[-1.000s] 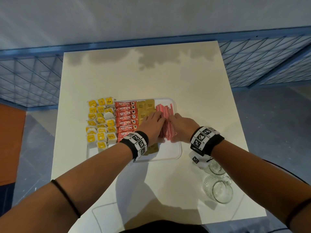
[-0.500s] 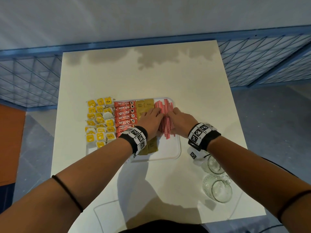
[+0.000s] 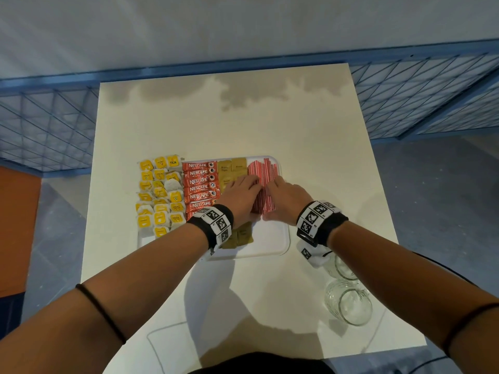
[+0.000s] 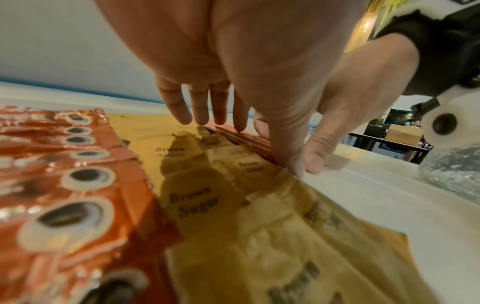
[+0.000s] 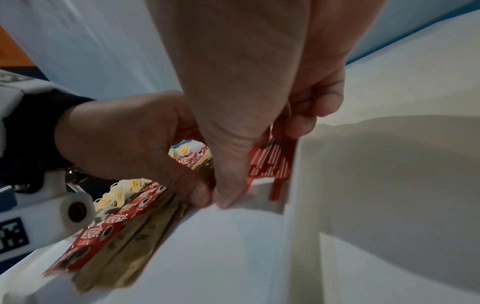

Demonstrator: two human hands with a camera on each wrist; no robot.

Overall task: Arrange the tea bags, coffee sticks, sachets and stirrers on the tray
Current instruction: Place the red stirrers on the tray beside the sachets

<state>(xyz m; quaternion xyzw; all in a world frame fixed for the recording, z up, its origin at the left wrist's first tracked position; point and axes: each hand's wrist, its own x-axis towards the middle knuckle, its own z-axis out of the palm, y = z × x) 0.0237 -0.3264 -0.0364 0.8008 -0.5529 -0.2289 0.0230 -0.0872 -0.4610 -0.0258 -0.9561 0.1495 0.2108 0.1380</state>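
Nearest you: two glass mugs (image 3: 348,303) stand on the table (image 3: 270,125), right of the tray (image 3: 272,244).
Your left hand (image 3: 240,197): straight fingers press the stirrers' (image 3: 263,184) left side.
Your right hand (image 3: 283,199): curled fingers cup their right side, thumbs touching.
Farther left: sachets (image 3: 232,168), coffee sticks (image 3: 198,182), tea bags (image 3: 159,195).
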